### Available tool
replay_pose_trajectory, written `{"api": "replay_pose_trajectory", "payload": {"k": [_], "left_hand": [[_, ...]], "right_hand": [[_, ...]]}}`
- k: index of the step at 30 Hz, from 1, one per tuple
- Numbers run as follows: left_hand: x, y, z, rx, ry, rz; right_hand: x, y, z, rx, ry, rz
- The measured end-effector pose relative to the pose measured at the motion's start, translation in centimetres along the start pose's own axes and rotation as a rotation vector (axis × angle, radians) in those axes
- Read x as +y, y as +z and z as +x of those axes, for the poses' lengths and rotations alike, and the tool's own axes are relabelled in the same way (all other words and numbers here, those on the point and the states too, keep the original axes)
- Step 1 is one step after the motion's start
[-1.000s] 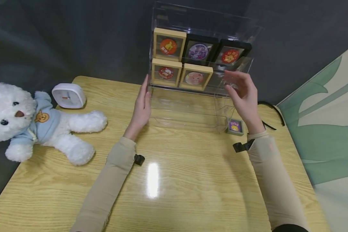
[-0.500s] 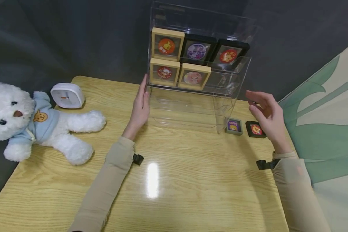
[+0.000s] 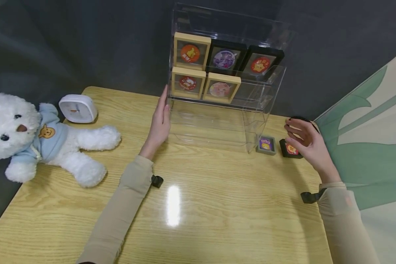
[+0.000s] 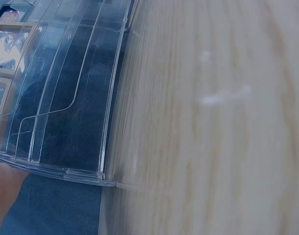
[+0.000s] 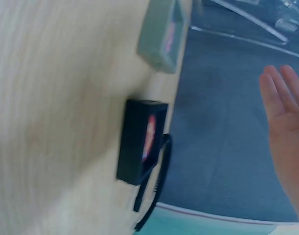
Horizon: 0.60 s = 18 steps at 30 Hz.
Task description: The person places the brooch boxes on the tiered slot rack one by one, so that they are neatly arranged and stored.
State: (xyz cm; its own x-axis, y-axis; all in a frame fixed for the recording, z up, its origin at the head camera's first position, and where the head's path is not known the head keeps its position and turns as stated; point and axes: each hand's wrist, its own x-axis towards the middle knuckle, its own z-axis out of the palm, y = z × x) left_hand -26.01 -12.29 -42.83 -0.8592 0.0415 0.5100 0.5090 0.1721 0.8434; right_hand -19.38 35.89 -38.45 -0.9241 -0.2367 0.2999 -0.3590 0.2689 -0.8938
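My left hand (image 3: 159,123) rests with straight fingers along the left side of a clear acrylic display rack (image 3: 262,88). Wood-coloured frames (image 3: 192,36) and black frames (image 3: 231,43) with round badges stand on its upper tiers; the middle tier holds two wood-coloured ones at left. Out to the right, my right hand (image 3: 308,146) hovers beside a small black frame (image 3: 291,150) with a red badge, fingers loosely bent and holding nothing. That black frame (image 5: 139,147) appears apart from the hand (image 5: 288,127) in the right wrist view. Left of it lies a grey-green frame (image 3: 266,145).
A white plush bear (image 3: 92,141) in a blue top lies at left, by a white clock (image 3: 78,109). Behind the black frame is a thin black curved item (image 5: 161,171). A dark curtain (image 3: 125,44) hangs behind the wooden table (image 3: 217,205); a green-patterned cloth (image 3: 369,157) borders the right.
My right hand has moved from the rack's right end down and right to beside the black frame. The left hand keeps its place on the rack's side.
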Motion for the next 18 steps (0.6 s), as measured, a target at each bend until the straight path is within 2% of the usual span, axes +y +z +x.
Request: {"api": "replay_pose_trajectory", "payload": {"k": [9,13,18], "left_hand": [[0.1,0.0,0.2,-0.003,0.033,0.013],[0.1,0.1,0.2,-0.007,0.024,0.02],[0.1,0.2,0.0,-0.001,-0.019,0.006]], "right_hand": [[2.4,-1.4,-0.6,-0.025,0.117,-0.082],[3.5,-1.7,-0.8,-0.03,0.173,-0.197],[4.6,-2.0,-1.0,-0.059,0.259,-0.318]]}}
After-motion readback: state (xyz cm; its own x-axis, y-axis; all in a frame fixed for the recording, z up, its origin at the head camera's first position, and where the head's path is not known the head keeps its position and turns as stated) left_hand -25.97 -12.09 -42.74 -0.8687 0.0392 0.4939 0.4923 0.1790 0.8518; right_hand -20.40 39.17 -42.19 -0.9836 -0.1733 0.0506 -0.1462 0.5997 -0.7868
